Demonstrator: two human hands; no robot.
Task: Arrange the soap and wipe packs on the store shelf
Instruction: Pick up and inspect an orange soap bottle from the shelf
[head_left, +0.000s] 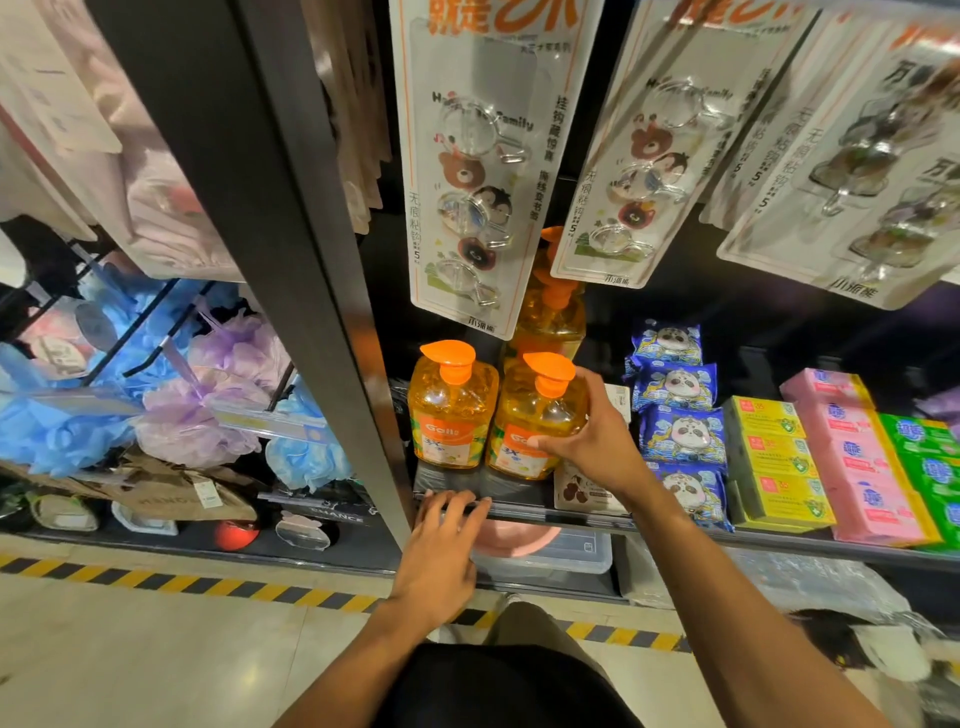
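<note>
My right hand (597, 441) grips an orange pump bottle of liquid soap (530, 421) standing on the black shelf (571, 512). A second identical bottle (449, 410) stands just left of it, and a third (553, 312) stands behind. My left hand (441, 545) rests with its fingers on the shelf's front edge below the left bottle. To the right lie blue panda wipe packs (680, 410) in a row, then yellow soap boxes (774, 457), pink soap bars (857, 457) and green ones (930, 457).
Hook packs (467, 171) hang above the bottles and partly hide the rear one. A black upright post (291, 234) stands on the left, with blue and purple bath sponges (171, 389) beyond it. A pink basin (514, 538) sits below the shelf.
</note>
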